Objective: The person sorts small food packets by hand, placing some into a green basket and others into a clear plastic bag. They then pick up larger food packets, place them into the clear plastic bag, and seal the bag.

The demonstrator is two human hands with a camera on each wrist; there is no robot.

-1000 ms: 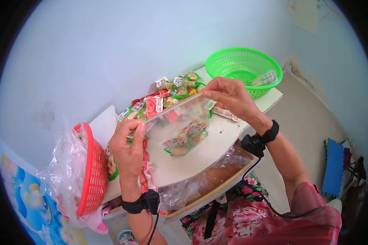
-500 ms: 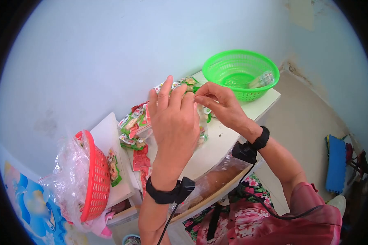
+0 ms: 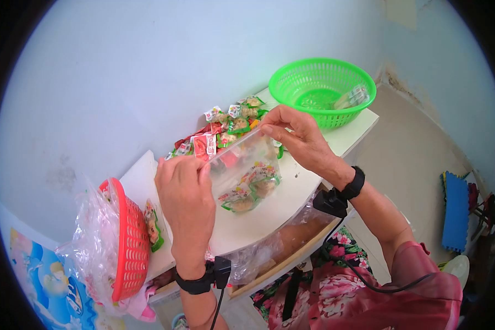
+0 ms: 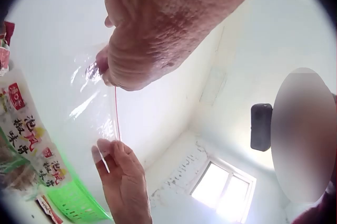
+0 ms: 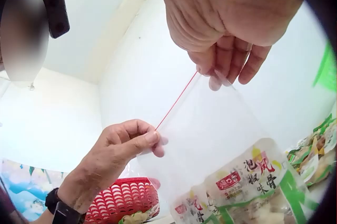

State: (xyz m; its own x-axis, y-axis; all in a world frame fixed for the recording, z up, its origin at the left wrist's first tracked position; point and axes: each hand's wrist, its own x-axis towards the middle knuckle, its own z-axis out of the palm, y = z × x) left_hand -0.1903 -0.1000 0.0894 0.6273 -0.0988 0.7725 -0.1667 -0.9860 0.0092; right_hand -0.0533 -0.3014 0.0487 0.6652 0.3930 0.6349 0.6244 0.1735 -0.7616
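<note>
A clear zip-seal bag [image 3: 225, 171] with a thin red line along its top hangs between both hands. Inside its lower part are several snack packets [image 5: 247, 179] with green edges and red-and-black printing. My left hand [image 3: 188, 201] pinches the top left corner of the bag, thumb against fingers. At the other corner, my right hand [image 3: 302, 138] holds the top edge between thumb and forefinger. The edge is stretched straight between them. More snack packets [image 3: 239, 125], some green and some red, lie piled behind the bag on the white table [image 3: 280, 201].
A green basket [image 3: 291, 107] with a few packets stands at the table's far right. To the left, a red basket [image 3: 132, 247] holds clear plastic bags [image 3: 91, 231]. One packet [image 3: 154, 225] lies beside it. An open drawer [image 3: 297, 236] with plastic bags sits below the tabletop.
My left hand crossed right over the bag's top to near the right hand, then returned to the left corner. The right hand kept its hold at the right corner, shifting slightly left.
</note>
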